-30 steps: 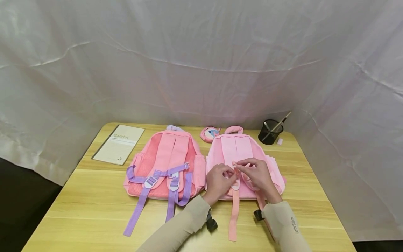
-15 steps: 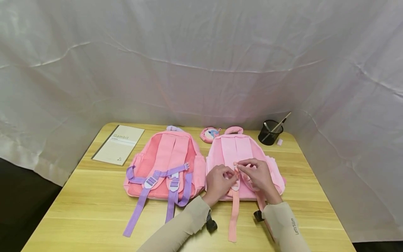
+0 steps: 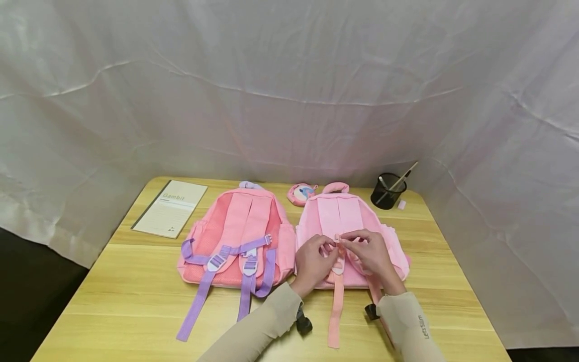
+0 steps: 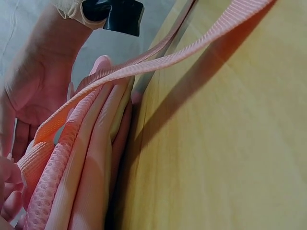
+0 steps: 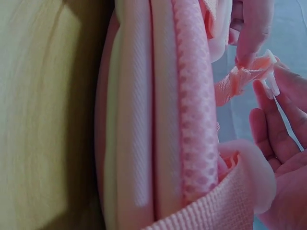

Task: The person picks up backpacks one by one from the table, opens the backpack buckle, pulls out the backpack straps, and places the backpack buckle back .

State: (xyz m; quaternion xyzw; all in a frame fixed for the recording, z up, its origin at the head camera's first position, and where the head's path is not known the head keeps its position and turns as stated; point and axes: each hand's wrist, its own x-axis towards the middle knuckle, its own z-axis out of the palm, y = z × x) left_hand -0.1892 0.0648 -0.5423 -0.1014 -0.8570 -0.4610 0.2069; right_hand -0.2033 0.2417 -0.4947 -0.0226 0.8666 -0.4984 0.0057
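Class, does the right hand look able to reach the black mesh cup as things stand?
Probably yes, if the right hand releases the pale buckle piece: only the paler backpack, lying flat, seems between it and the black mesh cup.

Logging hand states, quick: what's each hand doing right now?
Left hand: closed, pinching the strap.
Right hand: closed, pinching the buckle at the strap's end.

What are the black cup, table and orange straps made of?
The orange straps look like matte woven fabric, finely ribbed. The black cup seems dull mesh, maybe metal: a stick shows through. The table looks like smooth wood, maybe printed, with streaky grain.
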